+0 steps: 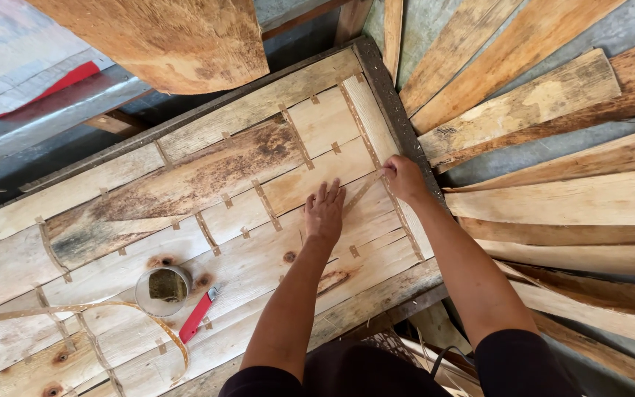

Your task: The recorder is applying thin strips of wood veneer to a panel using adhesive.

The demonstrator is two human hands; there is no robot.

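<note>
Left hand [324,213] flat on veneer sheet [207,198], right hand [404,179] fingers pinching tape strip [362,192]

Bright, even daylight, soft shadows under the forearms, sharp focus throughout, wide-angle bending of boards toward the frame edges

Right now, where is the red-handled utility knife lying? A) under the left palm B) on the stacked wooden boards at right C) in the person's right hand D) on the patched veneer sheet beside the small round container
D: the red-handled utility knife lies on the patched veneer sheet just right of the small round container, apart from both the left hand and the right hand.
</note>
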